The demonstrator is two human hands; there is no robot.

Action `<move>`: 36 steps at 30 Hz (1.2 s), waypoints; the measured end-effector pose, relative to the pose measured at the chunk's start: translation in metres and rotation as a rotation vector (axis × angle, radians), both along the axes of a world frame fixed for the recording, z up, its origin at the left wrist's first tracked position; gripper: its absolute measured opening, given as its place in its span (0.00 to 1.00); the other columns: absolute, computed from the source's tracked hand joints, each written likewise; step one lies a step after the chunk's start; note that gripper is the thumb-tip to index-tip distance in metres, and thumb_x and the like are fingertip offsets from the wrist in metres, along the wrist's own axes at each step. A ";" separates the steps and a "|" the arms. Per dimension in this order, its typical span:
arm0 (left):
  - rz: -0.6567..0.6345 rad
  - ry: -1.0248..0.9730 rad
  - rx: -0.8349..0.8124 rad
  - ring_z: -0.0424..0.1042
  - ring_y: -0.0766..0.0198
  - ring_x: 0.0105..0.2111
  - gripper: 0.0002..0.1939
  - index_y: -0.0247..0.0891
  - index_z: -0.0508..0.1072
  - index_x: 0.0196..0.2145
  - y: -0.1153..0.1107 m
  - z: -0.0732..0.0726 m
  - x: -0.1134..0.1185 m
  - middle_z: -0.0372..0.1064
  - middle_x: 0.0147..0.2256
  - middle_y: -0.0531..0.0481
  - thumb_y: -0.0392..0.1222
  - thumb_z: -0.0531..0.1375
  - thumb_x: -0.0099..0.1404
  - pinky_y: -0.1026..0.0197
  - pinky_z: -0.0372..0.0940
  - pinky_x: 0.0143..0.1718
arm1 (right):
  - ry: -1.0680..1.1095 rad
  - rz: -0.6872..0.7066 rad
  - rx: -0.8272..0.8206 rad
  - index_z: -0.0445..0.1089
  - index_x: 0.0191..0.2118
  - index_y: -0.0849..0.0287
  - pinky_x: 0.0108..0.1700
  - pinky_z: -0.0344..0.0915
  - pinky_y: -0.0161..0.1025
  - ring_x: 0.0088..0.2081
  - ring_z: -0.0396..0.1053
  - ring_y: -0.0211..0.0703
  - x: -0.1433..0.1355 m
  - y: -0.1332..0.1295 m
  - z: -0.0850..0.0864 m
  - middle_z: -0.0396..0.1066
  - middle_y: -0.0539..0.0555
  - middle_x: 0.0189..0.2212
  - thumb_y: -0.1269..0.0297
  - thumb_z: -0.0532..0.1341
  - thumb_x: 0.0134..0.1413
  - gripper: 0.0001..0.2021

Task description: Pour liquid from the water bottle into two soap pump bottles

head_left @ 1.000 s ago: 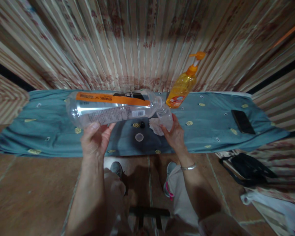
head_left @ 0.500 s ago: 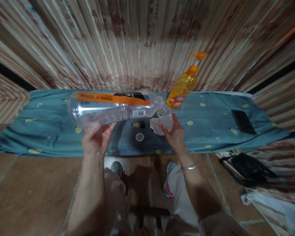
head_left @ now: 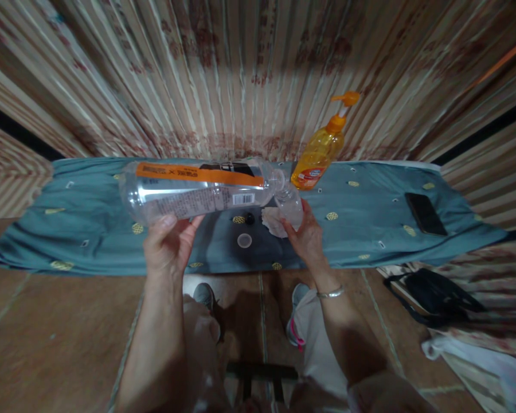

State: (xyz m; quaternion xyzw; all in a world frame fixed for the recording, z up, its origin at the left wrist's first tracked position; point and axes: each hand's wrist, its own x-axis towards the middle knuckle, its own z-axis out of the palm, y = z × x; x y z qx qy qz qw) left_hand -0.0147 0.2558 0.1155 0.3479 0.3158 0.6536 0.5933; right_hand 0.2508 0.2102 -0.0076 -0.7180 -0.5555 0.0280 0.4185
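Note:
My left hand (head_left: pixel 169 238) is closed round the lower part of a large clear plastic bottle (head_left: pixel 198 186) with an orange and silver label. The bottle lies almost level in the air, its mouth pointing right. In my right hand (head_left: pixel 305 232) is a small clear plastic bottle (head_left: pixel 289 203), tilted, with its neck up against the large bottle's mouth. Whether liquid passes between them I cannot tell. Below the small bottle lies a crumpled piece of white tissue (head_left: pixel 273 222). A small round translucent lid (head_left: pixel 244 240) and a small black cap (head_left: pixel 250 218) rest nearby on the cloth.
A pump bottle of yellow liquid (head_left: pixel 318 155) stands behind my right hand. Farther right on the blue-green cloth (head_left: pixel 356 223) lies a black phone (head_left: pixel 425 213). Patterned curtains (head_left: pixel 249 74) hang behind the table. A black bag (head_left: pixel 438 295) sits low at the right.
Almost nothing differs. Both hands keep the two bottles mouth to mouth, with only a very slight shift of the large bottle.

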 end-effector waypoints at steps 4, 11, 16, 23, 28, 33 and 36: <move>0.030 -0.010 -0.006 0.73 0.46 0.54 0.21 0.45 0.73 0.35 0.000 0.000 0.002 0.77 0.35 0.52 0.42 0.72 0.41 0.39 0.68 0.59 | -0.014 -0.005 0.005 0.56 0.66 0.65 0.59 0.67 0.62 0.58 0.70 0.63 0.000 0.001 0.000 0.69 0.71 0.59 0.45 0.59 0.60 0.36; 0.047 -0.041 -0.005 0.73 0.47 0.54 0.24 0.46 0.74 0.38 -0.001 0.002 0.005 0.79 0.39 0.51 0.40 0.72 0.39 0.42 0.69 0.58 | -0.052 -0.009 0.015 0.56 0.66 0.68 0.58 0.68 0.63 0.56 0.72 0.62 0.000 0.001 -0.002 0.69 0.73 0.59 0.45 0.58 0.61 0.37; 0.052 -0.033 -0.015 0.75 0.49 0.51 0.22 0.46 0.75 0.36 0.000 0.001 0.004 0.79 0.39 0.51 0.40 0.72 0.39 0.46 0.72 0.55 | -0.071 -0.019 0.033 0.57 0.66 0.67 0.57 0.69 0.62 0.55 0.73 0.61 0.000 0.002 -0.003 0.70 0.73 0.58 0.43 0.57 0.61 0.37; 0.022 0.009 0.001 0.75 0.48 0.50 0.20 0.46 0.74 0.35 0.001 0.000 0.002 0.79 0.37 0.51 0.43 0.72 0.41 0.45 0.71 0.55 | -0.073 -0.024 0.021 0.57 0.66 0.67 0.56 0.70 0.59 0.55 0.73 0.61 0.001 0.001 -0.003 0.71 0.73 0.57 0.42 0.57 0.61 0.38; 0.026 -0.021 0.006 0.72 0.46 0.56 0.21 0.46 0.73 0.36 -0.001 0.001 0.002 0.77 0.36 0.51 0.41 0.71 0.41 0.40 0.66 0.61 | -0.059 -0.009 0.032 0.56 0.66 0.64 0.59 0.68 0.61 0.58 0.71 0.61 0.001 0.001 -0.003 0.69 0.71 0.58 0.44 0.58 0.61 0.37; 0.032 -0.030 -0.011 0.73 0.47 0.55 0.23 0.46 0.74 0.37 -0.002 0.002 0.002 0.78 0.36 0.52 0.39 0.71 0.40 0.41 0.69 0.59 | -0.047 0.000 0.019 0.56 0.66 0.66 0.59 0.68 0.63 0.58 0.71 0.62 0.000 0.001 -0.001 0.69 0.73 0.59 0.46 0.59 0.60 0.36; 0.032 -0.023 -0.004 0.74 0.48 0.52 0.23 0.47 0.75 0.38 -0.001 0.002 0.001 0.79 0.37 0.52 0.40 0.71 0.41 0.42 0.71 0.56 | -0.042 0.001 0.024 0.56 0.66 0.65 0.59 0.68 0.63 0.59 0.70 0.62 0.000 0.000 0.000 0.69 0.72 0.59 0.46 0.59 0.60 0.36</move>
